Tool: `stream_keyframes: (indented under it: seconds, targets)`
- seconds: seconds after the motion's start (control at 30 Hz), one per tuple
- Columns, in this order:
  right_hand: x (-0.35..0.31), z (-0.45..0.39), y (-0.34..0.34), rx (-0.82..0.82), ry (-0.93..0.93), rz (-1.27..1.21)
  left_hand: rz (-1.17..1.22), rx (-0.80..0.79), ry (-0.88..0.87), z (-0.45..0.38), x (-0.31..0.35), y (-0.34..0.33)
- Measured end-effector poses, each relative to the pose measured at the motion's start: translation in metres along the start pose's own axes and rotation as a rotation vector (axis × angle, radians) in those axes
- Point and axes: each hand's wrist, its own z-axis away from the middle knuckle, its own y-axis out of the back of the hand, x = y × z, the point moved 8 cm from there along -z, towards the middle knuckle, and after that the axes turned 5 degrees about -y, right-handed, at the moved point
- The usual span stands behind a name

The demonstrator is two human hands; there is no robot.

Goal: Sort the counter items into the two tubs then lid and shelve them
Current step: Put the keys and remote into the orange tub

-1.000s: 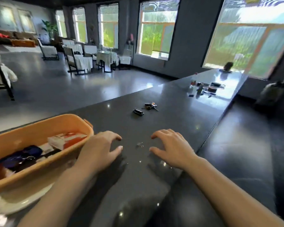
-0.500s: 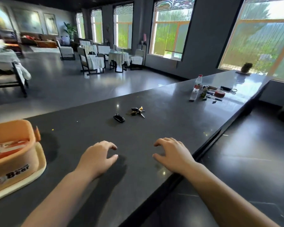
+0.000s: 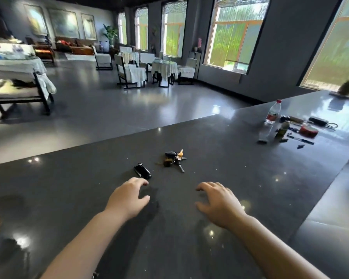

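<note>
Black and glossy, the key fob [image 3: 142, 171] lay on the bench [image 3: 240, 178] just ahead of the left hand [image 3: 129, 195], long axis slanting away leftward, nearer it than the right hand [image 3: 218, 203], both loosely curled, holding nothing.

No legible text anywhere.

A restaurant or café dining hall was shown. Small tables [image 3: 164, 67] draped in pale cloths were set with covered chairs [image 3: 130, 74] around them on a glossy grey floor [image 3: 101, 109]. A long dark polished counter [image 3: 210, 198] like a bar was placed along the near side. A sofa [image 3: 77, 47] and framed paintings [image 3: 63, 22] were seen at the far wall, and tall windows [image 3: 236, 31] with greenery outside were ranged along dark walls.
</note>
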Motion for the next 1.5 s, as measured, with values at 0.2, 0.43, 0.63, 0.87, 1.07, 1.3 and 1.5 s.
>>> stream_keyframes:
  seconds: [0.2,0.43,0.63,0.87,1.07,1.3,1.5]
  targets:
    - [0.009,-0.105,-0.030,-0.066,0.067,0.000,0.002,0.025,0.139,-0.071,-0.023,-0.019]
    - [0.008,-0.220,-0.083,-0.172,0.180,-0.006,-0.045,-0.025,0.305,-0.128,-0.061,-0.062]
    - [0.007,-0.252,-0.117,-0.078,0.227,-0.065,-0.043,0.175,0.378,-0.114,-0.075,-0.078]
    - [-0.002,-0.199,-0.099,0.133,0.277,-0.192,-0.084,0.188,0.447,-0.078,-0.072,-0.071]
    - [-0.027,-0.151,-0.102,0.004,0.297,-0.225,-0.053,0.124,0.538,-0.020,-0.069,-0.058]
    - [-0.074,-0.092,-0.069,0.091,0.296,-0.399,0.092,0.134,0.639,0.058,-0.075,-0.033]
    - [-0.179,-0.018,-0.022,0.155,0.378,-0.492,0.031,0.315,0.561,0.154,-0.088,0.061]
